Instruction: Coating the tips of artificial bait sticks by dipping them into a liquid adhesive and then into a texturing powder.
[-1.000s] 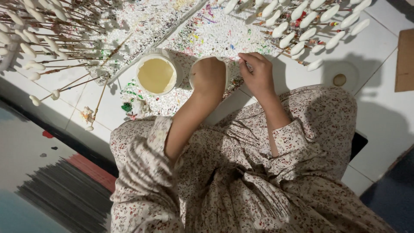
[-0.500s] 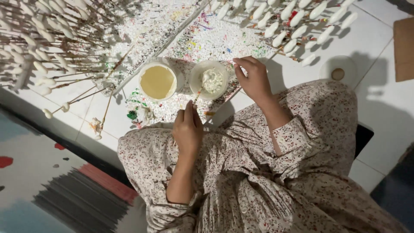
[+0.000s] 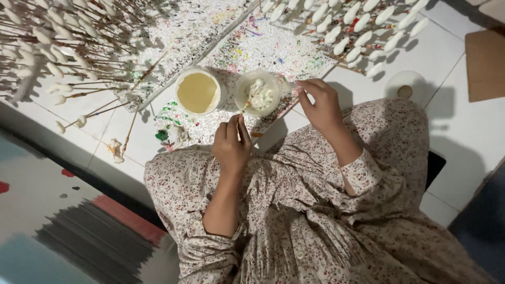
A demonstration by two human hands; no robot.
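Observation:
My left hand point(image 3: 231, 144) grips a thin wooden stick point(image 3: 245, 108) whose tip reaches the rim of a small clear bowl point(image 3: 258, 93) filled with white lumps. My right hand point(image 3: 319, 102) rests just right of that bowl, fingers pinched on something small and pale near the rim; what it holds is too small to tell. Left of the bowl stands a white tub of yellowish liquid point(image 3: 198, 92). Both containers sit on a paint-speckled sheet point(image 3: 263, 47) on the tiled floor.
Several sticks tipped with white oval shapes stand at the far left point(image 3: 47, 47) and far right point(image 3: 357, 23). A small round dish point(image 3: 404, 87) and a brown cardboard piece point(image 3: 485, 63) lie to the right. My flowered dress covers my knees point(image 3: 294, 210).
My left hand drew back from over the clear bowl toward my lap and now holds a stick reaching to the bowl. My right hand stayed beside the bowl.

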